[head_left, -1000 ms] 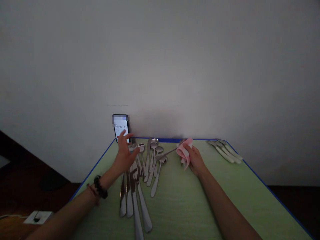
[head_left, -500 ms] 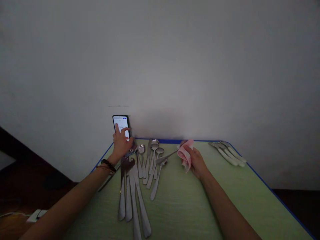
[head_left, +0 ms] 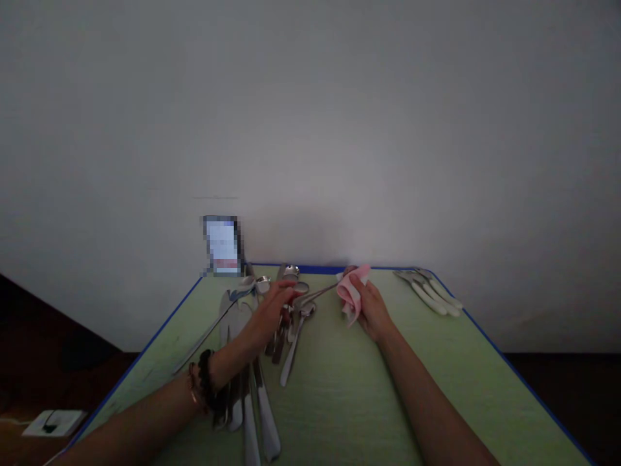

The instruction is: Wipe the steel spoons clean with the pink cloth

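Since the earlier frame, the left hand has been moving away from the phone, and it is now reaching across the cutlery in the middle of the surface. Its fingers are stretching out toward the right and holding nothing that shows; whether the tips are touching anything, I cannot tell. The right hand is staying almost where it was, clasping a pink cloth that is wrapping part of a spoon. That spoon is lying aslant, its long axis running from lower left to upper right: the broad handle end is pointing toward the left hand, while the head is pointing toward the far edge, partly hiding behind the cloth. The spoon's wrapped part is sitting at the right hand's fingers, and the bare handle is extending leftward from there, ending just beside the left fingertips. Below that handle end, a smaller spoon is lying with its handle pointing back toward the person. Several knives are lying under and beside the left forearm, and white-handled forks are resting near the right edge, apart from both hands.
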Demonstrator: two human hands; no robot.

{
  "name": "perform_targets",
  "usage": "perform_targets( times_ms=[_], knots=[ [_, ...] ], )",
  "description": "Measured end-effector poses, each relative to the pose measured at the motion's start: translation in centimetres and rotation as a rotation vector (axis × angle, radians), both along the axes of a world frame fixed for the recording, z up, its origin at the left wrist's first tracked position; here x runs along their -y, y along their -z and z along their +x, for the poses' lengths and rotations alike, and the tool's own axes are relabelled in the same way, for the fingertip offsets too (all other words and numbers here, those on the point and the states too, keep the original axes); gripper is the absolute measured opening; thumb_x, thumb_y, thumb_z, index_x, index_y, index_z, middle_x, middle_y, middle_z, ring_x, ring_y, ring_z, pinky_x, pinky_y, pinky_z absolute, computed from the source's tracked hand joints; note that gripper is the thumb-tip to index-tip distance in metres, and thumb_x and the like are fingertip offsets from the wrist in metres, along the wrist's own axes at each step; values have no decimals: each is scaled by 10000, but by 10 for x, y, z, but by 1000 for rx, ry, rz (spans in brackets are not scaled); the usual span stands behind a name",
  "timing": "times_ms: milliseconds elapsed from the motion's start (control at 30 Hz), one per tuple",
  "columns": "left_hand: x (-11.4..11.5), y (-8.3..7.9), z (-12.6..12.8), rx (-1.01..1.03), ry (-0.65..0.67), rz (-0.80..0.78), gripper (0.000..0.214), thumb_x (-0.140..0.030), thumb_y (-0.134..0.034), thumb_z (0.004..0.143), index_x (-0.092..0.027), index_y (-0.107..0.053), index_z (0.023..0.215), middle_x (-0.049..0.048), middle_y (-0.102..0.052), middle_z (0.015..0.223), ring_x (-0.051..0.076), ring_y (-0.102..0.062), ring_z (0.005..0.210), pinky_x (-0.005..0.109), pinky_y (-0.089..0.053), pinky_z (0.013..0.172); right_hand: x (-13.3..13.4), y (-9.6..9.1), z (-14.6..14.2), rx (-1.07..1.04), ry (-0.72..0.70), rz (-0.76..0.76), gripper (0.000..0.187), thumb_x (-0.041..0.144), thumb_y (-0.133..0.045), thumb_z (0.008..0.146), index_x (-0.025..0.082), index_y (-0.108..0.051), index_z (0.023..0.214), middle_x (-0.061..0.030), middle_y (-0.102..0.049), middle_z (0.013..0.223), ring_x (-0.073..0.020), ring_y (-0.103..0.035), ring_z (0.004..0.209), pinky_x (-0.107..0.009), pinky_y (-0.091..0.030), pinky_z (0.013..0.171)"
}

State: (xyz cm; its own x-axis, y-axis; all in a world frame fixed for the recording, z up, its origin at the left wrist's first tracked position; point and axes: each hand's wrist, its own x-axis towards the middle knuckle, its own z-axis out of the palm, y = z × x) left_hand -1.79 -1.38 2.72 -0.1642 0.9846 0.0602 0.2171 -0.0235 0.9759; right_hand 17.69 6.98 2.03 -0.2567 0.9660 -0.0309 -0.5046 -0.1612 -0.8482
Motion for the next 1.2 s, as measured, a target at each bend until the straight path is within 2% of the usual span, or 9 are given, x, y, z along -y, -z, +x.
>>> perform_targets(
  times_ms=[67, 133, 200, 367, 533, 767, 1000, 1100, 1200],
  knots=[
    [4, -4, 19, 211, 191, -97, 531, -524, -321, 886, -105, -481, 1170, 104, -680, 836, 192, -620, 727, 269, -443, 563, 0, 1, 0, -12, 9, 38, 311, 385, -741, 667, 174, -607, 853, 47, -609, 599, -71, -509, 458, -178, -441, 419],
    [6, -8, 28, 248, 279, -158, 532, -531, -389, 859, -103, -510, 1151, 71, -683, 743, 156, -591, 603, 246, -419, 519, 0, 3, 0, -14, 31, 66, 285, 387, -724, 692, 184, -611, 858, 55, -602, 603, -70, -512, 480, -184, -465, 472],
    [7, -8, 29, 162, 290, -173, 498, -500, -462, 840, -118, -541, 1149, 22, -660, 661, 120, -535, 525, 216, -377, 483, 0, 5, 0, -9, 21, 76, 269, 385, -720, 700, 191, -619, 858, 60, -603, 622, -70, -521, 516, -194, -487, 548],
    [12, 2, 26, 45, 298, -142, 464, -472, -408, 882, -118, -593, 1118, -25, -594, 576, 93, -465, 492, 199, -331, 468, -4, 10, 1, -62, 22, -6, 323, 460, -742, 651, 187, -629, 781, 47, -630, 661, -91, -567, 614, -200, -483, 614],
    [14, 7, 30, 47, 354, -150, 496, -470, -378, 893, -106, -567, 1172, -30, -582, 543, 98, -463, 487, 206, -327, 476, -10, 7, 4, -221, -15, -87, 425, 602, -589, 742, 200, -647, 867, 16, -687, 783, -131, -631, 735, -239, -509, 664],
    [15, 6, 29, 25, 369, -174, 515, -474, -382, 883, -95, -546, 1191, -27, -585, 531, 107, -473, 483, 209, -331, 471, -15, 4, 10, -376, 22, -169, 283, 460, -530, 852, 209, -643, 788, 39, -684, 709, -109, -611, 626, -230, -513, 639],
    [17, 5, 27, 74, 379, -180, 497, -490, -390, 879, -117, -557, 1162, -21, -600, 552, 113, -495, 507, 204, -363, 489, -11, -6, 6, -441, -70, -217, 199, 363, -569, 844, 186, -648, 796, 28, -702, 750, -99, -641, 722, -201, -525, 704],
    [18, 6, 26, 90, 345, -171, 496, -491, -384, 884, -127, -560, 1171, -19, -607, 560, 118, -510, 514, 211, -387, 508, -8, -7, 5, -388, -123, -192, 253, 449, -606, 802, 204, -646, 852, 13, -707, 801, -128, -650, 762, -227, -533, 648],
    [18, 4, 26, 37, 345, -169, 483, -482, -388, 882, -132, -579, 1155, -16, -615, 561, 125, -532, 521, 213, -390, 507, -6, -3, 5, -218, -128, -149, 392, 547, -639, 731, 210, -635, 931, -7, -699, 786, -163, -651, 725, -251, -516, 553]
  ],
)
